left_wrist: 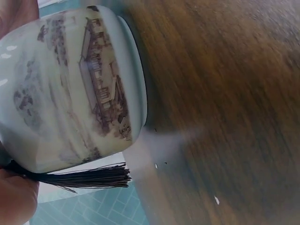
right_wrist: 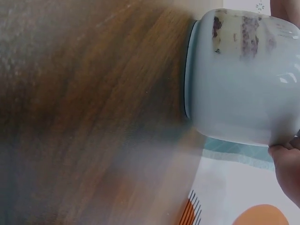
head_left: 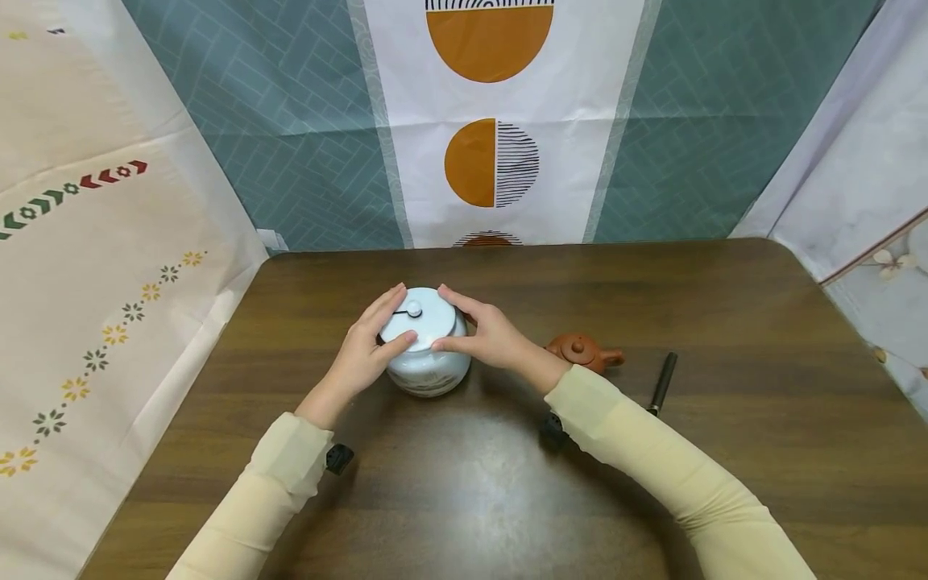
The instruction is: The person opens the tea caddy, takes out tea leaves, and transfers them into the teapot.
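Observation:
A white lidded ceramic jar [head_left: 429,375] stands upright on the brown table, with a painted building scene on its side in the left wrist view. Its flat white lid [head_left: 433,324] has a small round knob [head_left: 414,308] with a dark cord around it. From the left, my left hand [head_left: 360,348] holds the lid's edge between thumb and fingers. My right hand [head_left: 495,334] grips the lid's right edge the same way. A dark tassel [left_wrist: 89,177] hangs along the jar near the left fingers. In the wrist views the lid is out of sight.
Right of the jar sits a small reddish-brown clay teapot [head_left: 577,350], partly behind the right forearm. Farther right lies a dark stick-shaped object [head_left: 663,380], its near end by the sleeve. A patterned cloth [head_left: 493,161] hangs behind the table's far edge.

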Tool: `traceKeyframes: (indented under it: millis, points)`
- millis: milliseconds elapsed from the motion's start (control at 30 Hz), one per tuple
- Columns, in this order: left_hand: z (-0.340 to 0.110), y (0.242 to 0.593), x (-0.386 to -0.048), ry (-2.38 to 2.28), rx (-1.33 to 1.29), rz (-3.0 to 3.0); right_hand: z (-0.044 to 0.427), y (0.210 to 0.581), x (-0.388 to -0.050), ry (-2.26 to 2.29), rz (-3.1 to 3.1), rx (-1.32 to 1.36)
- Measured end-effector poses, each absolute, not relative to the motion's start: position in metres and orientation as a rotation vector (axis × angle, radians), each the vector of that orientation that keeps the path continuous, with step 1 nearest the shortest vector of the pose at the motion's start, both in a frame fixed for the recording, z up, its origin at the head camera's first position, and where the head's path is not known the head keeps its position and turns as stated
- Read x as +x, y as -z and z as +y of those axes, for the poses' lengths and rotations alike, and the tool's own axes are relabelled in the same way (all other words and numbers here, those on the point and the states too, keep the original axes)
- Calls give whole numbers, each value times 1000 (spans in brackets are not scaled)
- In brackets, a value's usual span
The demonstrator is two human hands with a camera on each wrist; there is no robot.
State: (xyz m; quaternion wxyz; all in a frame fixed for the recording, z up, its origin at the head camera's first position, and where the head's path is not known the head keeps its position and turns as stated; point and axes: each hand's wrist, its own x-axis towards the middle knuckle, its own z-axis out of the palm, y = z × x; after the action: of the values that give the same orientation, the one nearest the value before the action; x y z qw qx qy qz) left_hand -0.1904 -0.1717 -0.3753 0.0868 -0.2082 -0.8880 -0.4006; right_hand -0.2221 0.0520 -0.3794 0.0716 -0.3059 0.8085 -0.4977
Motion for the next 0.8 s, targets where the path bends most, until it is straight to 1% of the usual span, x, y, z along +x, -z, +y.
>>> traceKeyframes:
  millis: [533, 800]
  points:
    - [-171, 377, -190, 1039, -685, -2700, 52, 376, -222, 1531, 2405, -903]
    - [-171, 381, -191, 1030, -696, -2696, 52, 380, -221, 1557, 2394, -894]
